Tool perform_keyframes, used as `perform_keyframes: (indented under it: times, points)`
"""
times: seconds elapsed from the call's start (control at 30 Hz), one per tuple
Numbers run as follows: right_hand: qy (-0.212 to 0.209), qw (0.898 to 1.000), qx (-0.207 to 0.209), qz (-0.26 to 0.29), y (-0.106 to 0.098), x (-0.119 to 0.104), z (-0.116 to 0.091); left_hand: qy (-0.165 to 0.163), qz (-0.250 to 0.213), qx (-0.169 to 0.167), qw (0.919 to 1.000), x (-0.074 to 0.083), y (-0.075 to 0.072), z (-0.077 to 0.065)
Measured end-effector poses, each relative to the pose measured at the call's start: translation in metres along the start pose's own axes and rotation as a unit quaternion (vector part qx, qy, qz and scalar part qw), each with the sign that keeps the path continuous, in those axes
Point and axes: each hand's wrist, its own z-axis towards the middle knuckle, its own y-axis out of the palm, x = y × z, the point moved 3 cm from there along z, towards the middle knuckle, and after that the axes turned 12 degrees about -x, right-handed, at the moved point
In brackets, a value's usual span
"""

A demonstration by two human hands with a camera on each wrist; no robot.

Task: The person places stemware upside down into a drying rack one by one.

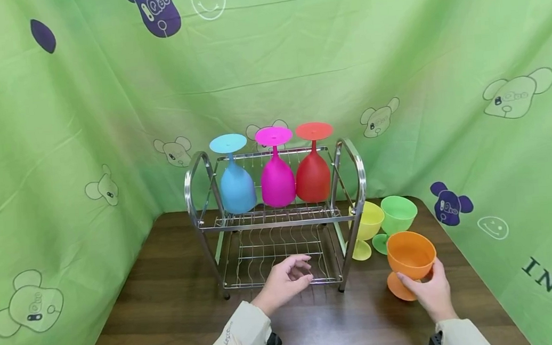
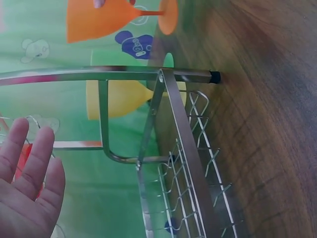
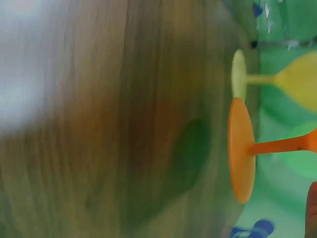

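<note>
Right of the two-tier silver metal rack [image 1: 279,224], the person's right hand [image 1: 432,293] is gripping the orange, smooth, plastic-looking goblet [image 1: 410,267], thumb and fingers curving around its lower bowl. The left hand [image 1: 285,285] is hovering before the rack, fingers loosely apart, holding nothing. I am guessing the goblet is light, stiff, slightly slippery, hardly fragile; bowl or stem is offering good hold.

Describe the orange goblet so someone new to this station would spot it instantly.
Find the two-tier metal rack on the brown table, then look to its right, as the head camera sees it. The orange goblet is there, nearer the camera than the yellow goblet and green goblet. Unlike them, it is held by the right hand.
</note>
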Motion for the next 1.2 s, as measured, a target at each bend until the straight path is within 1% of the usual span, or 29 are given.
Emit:
perform_keyframes:
  times: [0.13, 0.2, 0.3, 0.47, 0.57, 0.67, 0.87, 1.2]
  points:
    - [-0.056, 0.998, 0.003, -0.001, 0.010, -0.013, -0.010, 0.009, 0.015, -0.019, 0.9997, 0.004, 0.001, -0.002]
    - [-0.079, 0.997, -0.001, 0.003, 0.014, -0.018, -0.015, 0.014, 0.017, -0.029, 0.9993, 0.007, 0.001, -0.002]
    - [-0.119, 0.993, -0.015, -0.003, 0.018, -0.026, -0.019, 0.019, 0.024, -0.035, 0.9989, 0.009, 0.001, -0.002]
    - [-0.190, 0.981, -0.038, -0.026, 0.025, -0.038, -0.023, 0.016, 0.031, -0.029, 0.9990, 0.010, -0.002, -0.002]
    - [-0.226, 0.973, -0.041, -0.036, 0.028, -0.043, -0.024, 0.014, 0.029, -0.024, 0.9992, 0.011, -0.004, -0.004]
    - [-0.246, 0.967, -0.041, -0.042, 0.030, -0.048, -0.026, 0.013, 0.027, -0.020, 0.9993, 0.012, -0.005, -0.006]
    - [-0.268, 0.962, -0.046, -0.041, 0.035, -0.054, -0.034, 0.008, 0.038, -0.017, 0.9991, 0.012, -0.009, -0.009]
    - [-0.317, 0.943, -0.093, -0.038, 0.058, -0.064, -0.045, 0.011, 0.053, -0.009, 0.9985, 0.014, -0.013, -0.012]
